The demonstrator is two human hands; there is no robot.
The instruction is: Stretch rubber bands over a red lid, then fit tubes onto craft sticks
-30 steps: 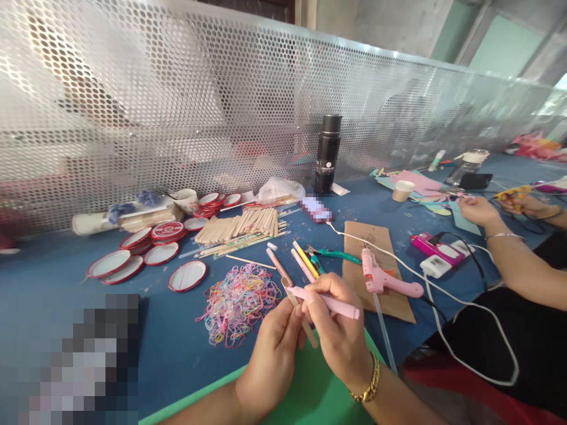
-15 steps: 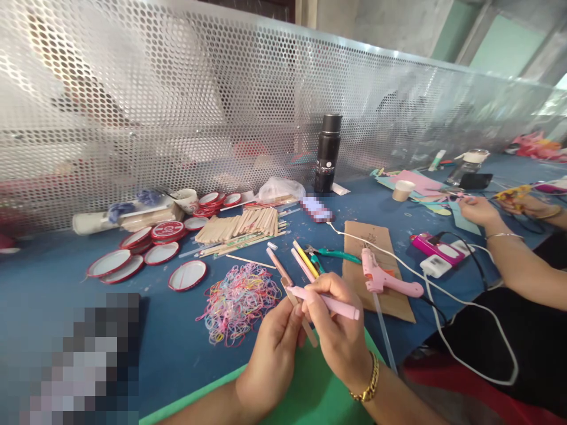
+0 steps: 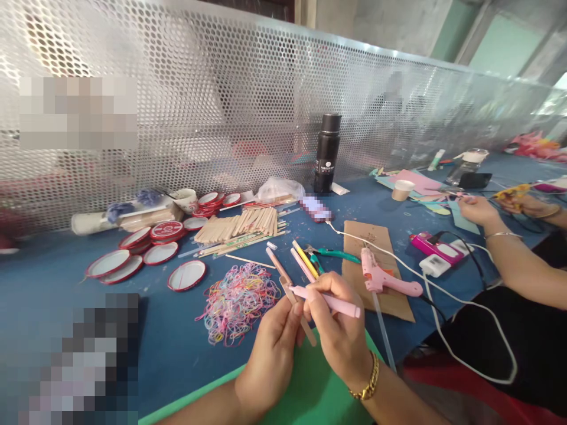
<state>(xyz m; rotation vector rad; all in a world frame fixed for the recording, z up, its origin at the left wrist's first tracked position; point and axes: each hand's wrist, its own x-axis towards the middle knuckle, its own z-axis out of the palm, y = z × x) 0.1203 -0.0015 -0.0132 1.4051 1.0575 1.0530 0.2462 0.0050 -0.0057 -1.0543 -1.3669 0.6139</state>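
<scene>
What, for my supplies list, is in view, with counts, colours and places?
table: 1, blue, throughout
screen: 1, silver, back
flask: 1, black, back middle
jar lids: several, red and white, left
loose sticks: many, pale wood, left of centre
rubber bands: heap, mixed colours, centre
loose markers: 3, brownish-pink, pink, yellow, centre
pliers: 1, teal handles, beside loose markers
cardboard: 1, brown, right of centre
glue gun: 1, pink, partly on cardboard
power strip: 1, magenta, right
cables: several, white and black, right
cups: 2, whitish, back left and right
paper: several, pastel, back right
sheet: 1, green, foreground
other hands: 2, far right
left hand: 1, foreground, holding wooden stick
right hand: 1, foreground, holding pink marker
</scene>
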